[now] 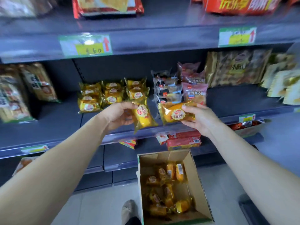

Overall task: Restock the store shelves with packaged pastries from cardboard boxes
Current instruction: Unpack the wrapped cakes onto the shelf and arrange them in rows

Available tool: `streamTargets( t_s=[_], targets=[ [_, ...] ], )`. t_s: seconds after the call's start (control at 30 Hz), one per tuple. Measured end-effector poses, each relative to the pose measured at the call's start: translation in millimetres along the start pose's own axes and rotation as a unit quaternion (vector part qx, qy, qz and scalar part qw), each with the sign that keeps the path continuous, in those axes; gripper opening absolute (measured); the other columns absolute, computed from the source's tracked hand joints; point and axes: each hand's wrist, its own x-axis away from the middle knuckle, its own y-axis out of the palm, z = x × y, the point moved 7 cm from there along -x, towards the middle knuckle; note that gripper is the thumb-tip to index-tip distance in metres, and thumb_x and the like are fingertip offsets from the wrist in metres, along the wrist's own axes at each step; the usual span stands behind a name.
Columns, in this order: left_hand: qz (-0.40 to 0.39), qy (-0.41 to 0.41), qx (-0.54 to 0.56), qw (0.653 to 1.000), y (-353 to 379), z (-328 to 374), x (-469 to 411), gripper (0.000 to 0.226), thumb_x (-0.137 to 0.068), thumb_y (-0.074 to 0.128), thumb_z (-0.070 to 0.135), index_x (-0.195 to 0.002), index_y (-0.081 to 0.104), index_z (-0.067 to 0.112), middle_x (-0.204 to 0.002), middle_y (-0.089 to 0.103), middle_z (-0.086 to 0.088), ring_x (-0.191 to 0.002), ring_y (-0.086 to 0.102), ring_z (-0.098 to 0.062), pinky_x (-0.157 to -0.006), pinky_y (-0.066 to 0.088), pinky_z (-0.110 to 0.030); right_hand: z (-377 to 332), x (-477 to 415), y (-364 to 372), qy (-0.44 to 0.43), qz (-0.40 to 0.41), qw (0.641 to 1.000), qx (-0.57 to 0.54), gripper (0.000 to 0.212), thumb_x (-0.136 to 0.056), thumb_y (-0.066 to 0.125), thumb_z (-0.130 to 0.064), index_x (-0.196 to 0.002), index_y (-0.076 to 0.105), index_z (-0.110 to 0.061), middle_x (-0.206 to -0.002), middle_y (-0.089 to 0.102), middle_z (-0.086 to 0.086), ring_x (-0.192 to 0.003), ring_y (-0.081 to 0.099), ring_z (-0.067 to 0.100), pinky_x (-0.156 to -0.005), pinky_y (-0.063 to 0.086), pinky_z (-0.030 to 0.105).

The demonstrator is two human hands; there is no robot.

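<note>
Our left hand (119, 115) gripped one yellow pastry pack (142, 116); our right hand (198, 118) clasped another pack (177, 113). Just behind them sat the shelved stack (112, 93); below, the open cardboard box (197, 179) held more.

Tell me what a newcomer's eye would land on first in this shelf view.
First, the two hands at centre: the left hand and right hand each hold a yellow pastry pack, left pack and right pack, at the middle shelf's front edge. Behind them sits a yellow stack of like packs. Below, on the floor, an open box holds more.
</note>
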Motion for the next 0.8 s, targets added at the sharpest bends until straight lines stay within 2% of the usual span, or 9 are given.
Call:
streamTargets(
  t_s=[0.07,0.13,0.2,0.27,0.43,0.53,0.6,0.7,0.8],
  targets=[
    [0.019,-0.001,0.03,0.999,-11.4,3.3,4.1,0.019,-0.092,0.045,0.014,-0.079,0.06,0.014,-0.065,0.068,0.001,-0.062,0.063,-0.015,-0.06,0.053,-0.025,-8.6,-4.2,12.2,-0.025,0.019,0.999,0.024,0.05,-0.079,0.074,-0.014,-0.125,0.056,-0.01,-0.11,0.067,0.004,-0.1,0.063,0.016,-0.096,0.048,0.04],
    [0.031,-0.025,0.013,0.999,-25.8,-1.1,9.7,0.025,-0.096,0.041,0.017,-0.083,0.061,0.012,-0.065,0.069,-0.001,-0.058,0.065,-0.014,-0.059,0.054,-0.026,-16.6,-7.7,28.5,-0.052,0.033,0.997,0.053,0.029,-0.078,0.075,-0.017,-0.105,0.063,-0.017,-0.1,0.068,-0.003,-0.099,0.061,0.014,-0.094,0.044,0.033],
    [0.034,-0.068,-0.024,0.997,-42.1,-12.5,12.8,0.024,-0.099,0.042,0.02,-0.091,0.062,0.009,-0.07,0.071,-0.004,-0.062,0.066,-0.016,-0.065,0.053,-0.03,-21.8,-12.1,50.4,-0.078,0.027,0.993,0.088,0.016,-0.079,0.074,-0.019,-0.087,0.062,-0.022,-0.095,0.067,-0.007,-0.099,0.061,0.015,-0.087,0.04,0.027],
    [0.036,-0.088,-0.033,0.995,-57.7,-19.0,15.0,0.021,-0.098,0.045,0.021,-0.1,0.06,0.007,-0.083,0.07,-0.008,-0.074,0.065,-0.02,-0.076,0.051,-0.034,-22.1,-18.9,74.2,-0.092,0.018,0.99,0.107,0.017,-0.082,0.072,-0.017,-0.084,0.055,-0.021,-0.089,0.063,-0.01,-0.089,0.058,0.011,-0.083,0.038,0.023],
    [0.035,-0.051,0.035,0.997,-104.3,-9.9,13.4,0.013,-0.088,0.059,0.017,-0.1,0.062,0.014,-0.09,0.073,-0.004,-0.085,0.068,-0.02,-0.081,0.055,-0.036,-3.3,-51.9,139.5,-0.098,-0.014,0.98,0.174,0.018,-0.084,0.07,-0.019,-0.098,0.059,-0.018,-0.108,0.064,0.003,-0.098,0.057,0.018,-0.081,0.039,0.026],
    [-0.009,-0.038,0.036,0.999,-128.4,-8.3,10.8,0.04,-0.07,0.07,0.0,-0.107,0.062,0.011,-0.094,0.073,-0.003,-0.084,0.071,-0.017,-0.076,0.059,-0.031,16.1,-73.3,179.3,-0.076,-0.024,0.977,0.196,0.038,-0.084,0.069,-0.023,-0.12,0.057,-0.014,-0.12,0.056,0.001,-0.104,0.052,0.017,-0.083,0.036,0.025],
    [0.005,-0.031,0.027,0.999,-145.5,-8.4,7.9,0.043,-0.066,0.068,-0.002,-0.108,0.061,0.007,-0.092,0.073,-0.005,-0.082,0.071,-0.017,-0.072,0.059,-0.028,26.2,-85.4,203.9,-0.06,-0.022,0.979,0.196,0.049,-0.085,0.068,-0.024,-0.131,0.052,-0.017,-0.132,0.052,0.002,-0.113,0.051,0.019,-0.084,0.036,0.025],
    [0.05,-0.02,0.02,0.998,-173.2,-8.2,4.7,0.037,-0.065,0.067,0.0,-0.102,0.062,0.004,-0.083,0.074,-0.005,-0.074,0.072,-0.018,-0.063,0.058,-0.025,40.6,-102.1,231.6,-0.022,-0.01,0.983,0.181,0.051,-0.088,0.065,-0.023,-0.135,0.047,-0.018,-0.138,0.047,0.003,-0.122,0.048,0.023,-0.083,0.036,0.025],
    [0.058,-0.002,-0.025,0.998,-194.3,-7.8,1.5,0.041,-0.063,0.07,0.0,-0.102,0.061,0.008,-0.088,0.072,-0.007,-0.081,0.067,-0.023,-0.068,0.056,-0.031,51.2,-116.1,250.0,-0.002,0.004,0.983,0.182,0.051,-0.089,0.065,-0.021,-0.136,0.047,-0.017,-0.142,0.044,0.003,-0.126,0.047,0.024,-0.086,0.038,0.025]
  ],
)
